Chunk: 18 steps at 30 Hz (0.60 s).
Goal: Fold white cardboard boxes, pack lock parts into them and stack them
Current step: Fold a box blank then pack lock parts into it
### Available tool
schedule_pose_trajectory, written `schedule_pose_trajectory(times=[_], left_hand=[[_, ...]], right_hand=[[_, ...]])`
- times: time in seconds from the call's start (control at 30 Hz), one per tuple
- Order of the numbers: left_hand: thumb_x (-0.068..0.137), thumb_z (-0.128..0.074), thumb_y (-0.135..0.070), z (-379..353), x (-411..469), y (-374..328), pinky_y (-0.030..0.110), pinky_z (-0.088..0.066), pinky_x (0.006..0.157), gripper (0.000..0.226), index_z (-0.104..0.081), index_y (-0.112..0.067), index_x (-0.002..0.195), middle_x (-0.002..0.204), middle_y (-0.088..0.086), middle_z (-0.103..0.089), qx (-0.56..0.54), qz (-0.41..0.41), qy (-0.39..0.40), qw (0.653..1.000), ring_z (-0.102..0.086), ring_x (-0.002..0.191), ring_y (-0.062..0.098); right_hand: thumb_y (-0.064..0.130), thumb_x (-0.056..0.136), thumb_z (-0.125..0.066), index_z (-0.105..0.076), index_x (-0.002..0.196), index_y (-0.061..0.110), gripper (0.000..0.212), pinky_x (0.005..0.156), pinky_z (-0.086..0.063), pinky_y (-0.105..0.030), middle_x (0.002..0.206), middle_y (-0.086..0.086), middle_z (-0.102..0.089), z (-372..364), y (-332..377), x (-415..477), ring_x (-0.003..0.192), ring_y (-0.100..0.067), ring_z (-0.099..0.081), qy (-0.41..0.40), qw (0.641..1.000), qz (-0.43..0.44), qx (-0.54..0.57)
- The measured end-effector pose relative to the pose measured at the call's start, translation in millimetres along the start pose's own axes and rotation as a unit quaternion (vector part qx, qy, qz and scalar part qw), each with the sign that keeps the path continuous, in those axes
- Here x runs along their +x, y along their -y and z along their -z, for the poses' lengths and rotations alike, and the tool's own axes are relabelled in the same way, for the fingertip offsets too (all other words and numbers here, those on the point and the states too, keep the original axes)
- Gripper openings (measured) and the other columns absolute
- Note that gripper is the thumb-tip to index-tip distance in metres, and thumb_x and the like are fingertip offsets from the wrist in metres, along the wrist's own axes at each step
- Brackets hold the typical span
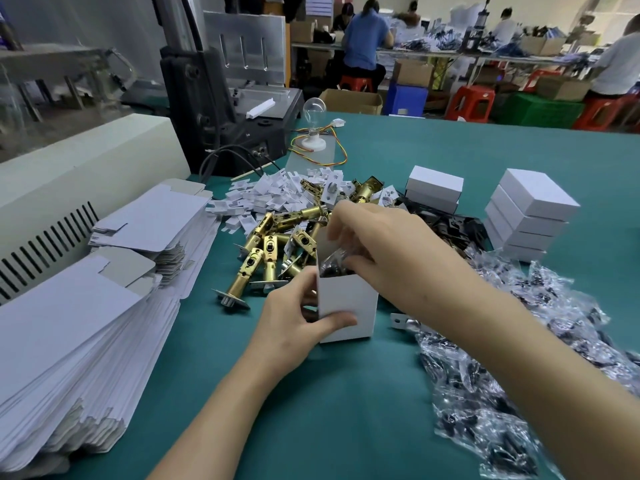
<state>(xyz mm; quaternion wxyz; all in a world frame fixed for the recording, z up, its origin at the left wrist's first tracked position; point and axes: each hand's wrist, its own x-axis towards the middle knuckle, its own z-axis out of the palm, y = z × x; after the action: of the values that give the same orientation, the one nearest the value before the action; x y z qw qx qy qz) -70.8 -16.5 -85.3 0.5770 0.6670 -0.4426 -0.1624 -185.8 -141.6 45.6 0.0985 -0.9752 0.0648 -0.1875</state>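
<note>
– Green table (346,393) all around. What is nearest?
– A white box (349,306) stands up, top open. The left hand (294,320) wraps round its side, thumb on the front. The right hand (388,251) pinches a little clear bag (334,263) at the box's mouth.
– And behind?
– Gold lock parts (273,244) in a heap, flat cardboard (69,323) stacked on the left, closed boxes (530,216) piled on the right. Far back, a light bulb (314,109).

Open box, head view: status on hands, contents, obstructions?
Left hand grips open white box, upright. Right hand pinches clear bag of dark parts at its mouth. Brass latches piled close behind, not blocking.
</note>
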Motion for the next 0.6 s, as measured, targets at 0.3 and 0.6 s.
schedule_pose_trajectory(times=[0.3, 0.6], left_hand=[[0.075, -0.086, -0.059, -1, 1, -5, 0.016, -0.058, 0.080, 0.070, -0.048, -0.055, 0.134, 0.110, -0.021, -0.071, 0.005, -0.093, -0.108, 0.990, -0.074, 0.095, 0.006], [0.079, -0.084, -0.053, 0, 1, 1, 0.034, -0.062, 0.085, 0.069, -0.047, -0.058, 0.136, 0.116, -0.019, -0.072, 0.038, -0.101, -0.117, 0.987, -0.075, 0.099, 0.008]], right_hand=[[0.015, 0.100, -0.053, -0.065, 0.122, 0.031, 0.030, 0.081, -0.037, -0.031, 0.108, 0.008, -0.068, -8, -2, 1, 0.110, -0.019, -0.056, 0.099, 0.988, 0.036, -0.113], [0.005, 0.094, -0.064, -0.070, 0.103, 0.019, 0.018, 0.079, -0.054, -0.037, 0.091, 0.012, -0.071, -18, -35, -30, 0.089, -0.011, -0.067, -0.230, 0.958, -0.077, 0.151]])
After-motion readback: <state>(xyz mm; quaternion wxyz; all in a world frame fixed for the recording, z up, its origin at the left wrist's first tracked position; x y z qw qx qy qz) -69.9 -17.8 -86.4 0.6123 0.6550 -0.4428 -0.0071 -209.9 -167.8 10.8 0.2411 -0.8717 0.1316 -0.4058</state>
